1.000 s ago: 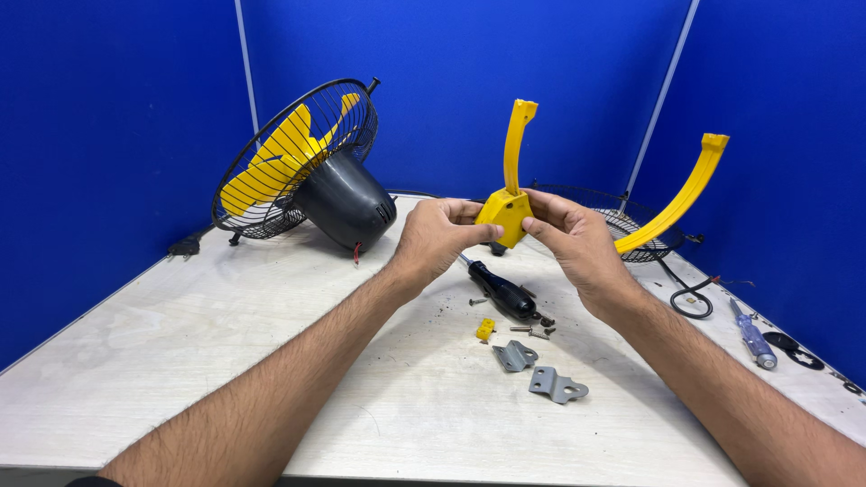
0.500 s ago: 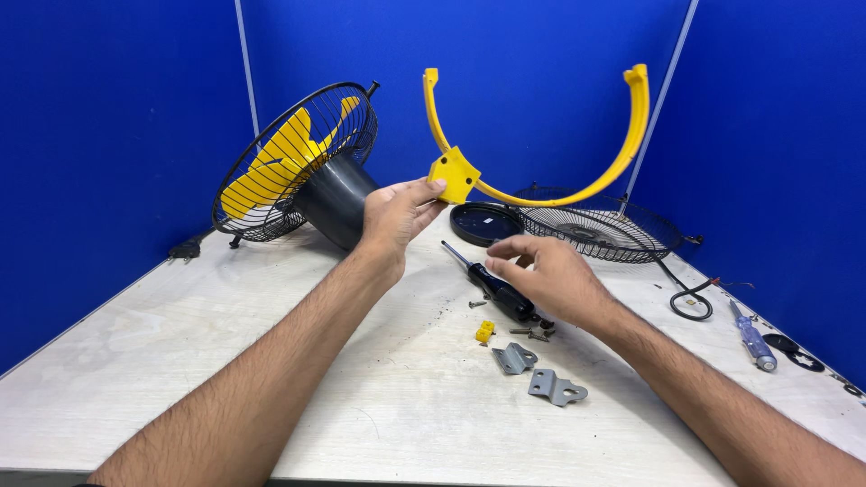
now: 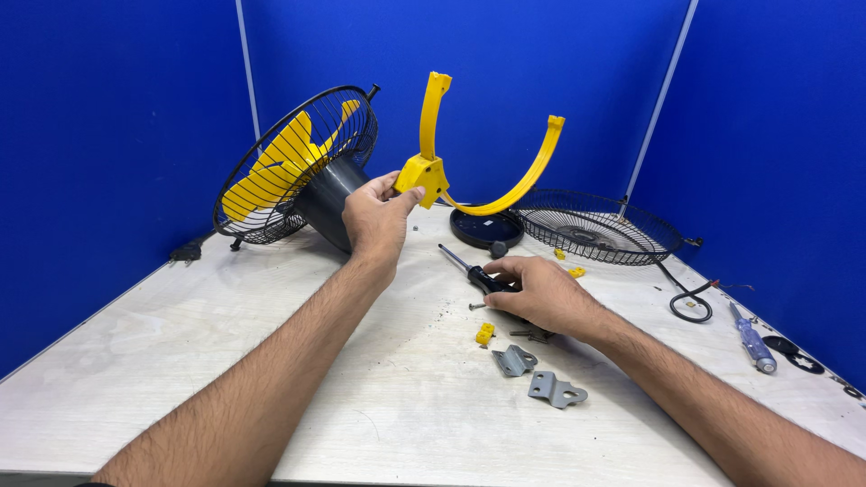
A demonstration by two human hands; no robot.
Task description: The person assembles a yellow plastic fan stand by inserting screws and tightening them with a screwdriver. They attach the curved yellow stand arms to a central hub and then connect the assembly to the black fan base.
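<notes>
Above table (image 3: 271, 397): left hand (image 3: 377, 215) gripping yellow U-bracket (image 3: 431, 162); right hand (image 3: 539, 293) closed around screwdriver (image 3: 469, 271) beside 2 grey clips (image 3: 537, 374).

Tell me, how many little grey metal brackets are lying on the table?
2. One grey bracket lies just below the right hand; the second grey bracket sits beside it, nearer the camera. Another dark piece peeks from under that hand, so more may be hidden.

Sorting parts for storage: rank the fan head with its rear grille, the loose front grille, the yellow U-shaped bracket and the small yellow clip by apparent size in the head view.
1. fan head with rear grille
2. loose front grille and yellow U-shaped bracket: look alike; the bracket, held up in the left hand, is nearer, so unranked
3. small yellow clip
</notes>
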